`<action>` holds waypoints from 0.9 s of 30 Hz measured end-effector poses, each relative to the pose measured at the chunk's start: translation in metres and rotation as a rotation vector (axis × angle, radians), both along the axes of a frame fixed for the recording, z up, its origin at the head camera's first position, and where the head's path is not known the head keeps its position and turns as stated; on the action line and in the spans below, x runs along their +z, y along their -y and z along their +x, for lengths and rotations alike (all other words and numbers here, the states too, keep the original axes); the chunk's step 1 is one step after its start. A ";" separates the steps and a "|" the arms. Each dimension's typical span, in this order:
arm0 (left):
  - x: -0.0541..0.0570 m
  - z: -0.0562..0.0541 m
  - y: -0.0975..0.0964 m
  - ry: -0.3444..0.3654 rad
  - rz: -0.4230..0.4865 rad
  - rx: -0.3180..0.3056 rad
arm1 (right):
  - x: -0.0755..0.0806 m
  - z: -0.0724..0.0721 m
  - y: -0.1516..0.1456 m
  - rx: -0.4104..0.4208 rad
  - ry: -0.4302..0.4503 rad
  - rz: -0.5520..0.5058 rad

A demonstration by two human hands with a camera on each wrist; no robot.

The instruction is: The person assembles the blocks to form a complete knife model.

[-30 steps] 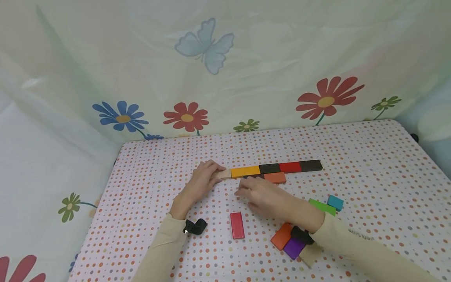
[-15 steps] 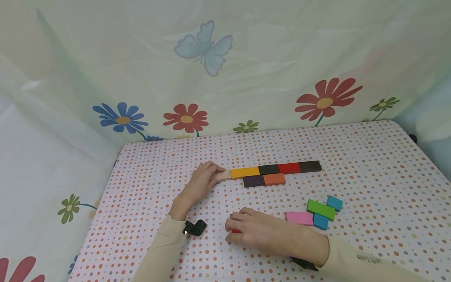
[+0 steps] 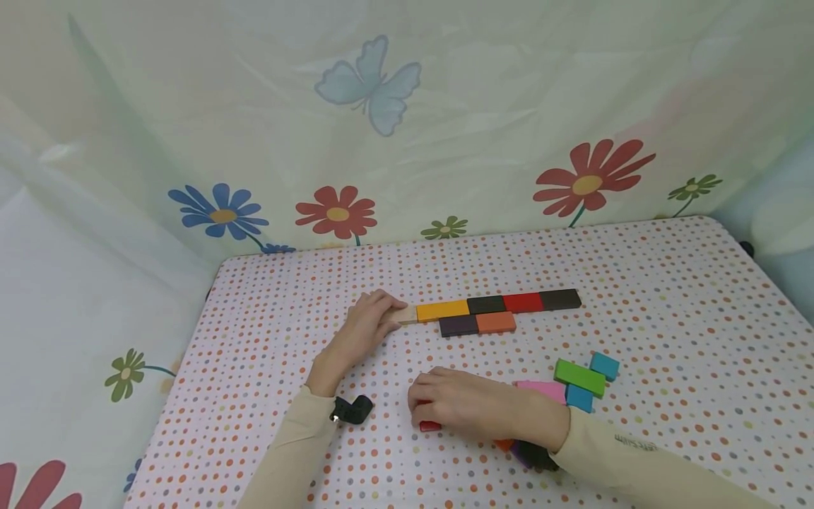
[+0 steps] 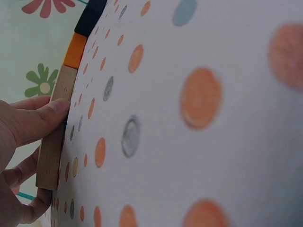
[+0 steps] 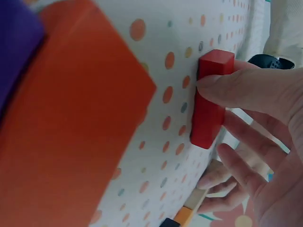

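Note:
My left hand [image 3: 365, 324] pinches a plain wooden block [image 4: 51, 153] at the left end of a row, thumb on its near side. Rightward along that row lie a yellow block [image 3: 443, 311], a black one [image 3: 486, 305], a red one [image 3: 523, 302] and a dark brown one [image 3: 560, 299]. Just in front of it, a dark purple block [image 3: 458, 326] touches an orange block [image 3: 497, 322]. Nearer the front, my right hand [image 3: 473, 404] holds a separate red block [image 5: 208, 113] between thumb and fingers; the block seems to rest on the table.
Right of my right hand, a green block [image 3: 580, 377] sits among two blue blocks [image 3: 604, 365] and a pink block [image 3: 542, 391]. Under my right wrist lie an orange block [image 5: 71, 123] and a purple block [image 5: 14, 42], mostly hidden in the head view.
My right hand has moved from the purple and orange blocks toward the front, onto the separate red block, and now grips it. The left hand stays on the wooden block.

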State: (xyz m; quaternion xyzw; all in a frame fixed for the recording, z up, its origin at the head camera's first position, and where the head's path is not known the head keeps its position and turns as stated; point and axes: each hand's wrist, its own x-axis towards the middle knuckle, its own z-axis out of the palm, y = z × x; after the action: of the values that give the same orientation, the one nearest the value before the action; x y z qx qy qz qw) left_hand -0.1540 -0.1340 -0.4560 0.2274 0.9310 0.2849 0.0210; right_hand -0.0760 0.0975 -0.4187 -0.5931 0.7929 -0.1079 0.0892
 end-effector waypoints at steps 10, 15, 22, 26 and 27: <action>0.002 -0.001 0.000 0.000 0.006 0.000 | 0.002 -0.007 0.003 -0.046 0.036 0.110; 0.001 -0.001 0.000 -0.003 0.006 -0.002 | 0.003 -0.008 -0.003 -0.060 0.095 0.116; 0.001 0.000 -0.001 -0.010 0.007 -0.001 | 0.009 -0.017 -0.031 -0.166 0.144 -0.047; -0.001 0.000 -0.001 -0.007 0.006 -0.001 | 0.012 -0.028 -0.053 -0.258 0.085 -0.128; -0.001 0.000 -0.001 -0.007 0.005 -0.002 | 0.013 -0.031 -0.058 -0.285 0.069 -0.139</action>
State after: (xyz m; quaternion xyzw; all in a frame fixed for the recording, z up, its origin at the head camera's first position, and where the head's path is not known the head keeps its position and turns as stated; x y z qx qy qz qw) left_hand -0.1539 -0.1334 -0.4570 0.2292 0.9301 0.2866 0.0174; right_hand -0.1068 0.1558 -0.4061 -0.4751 0.8562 -0.1943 0.0591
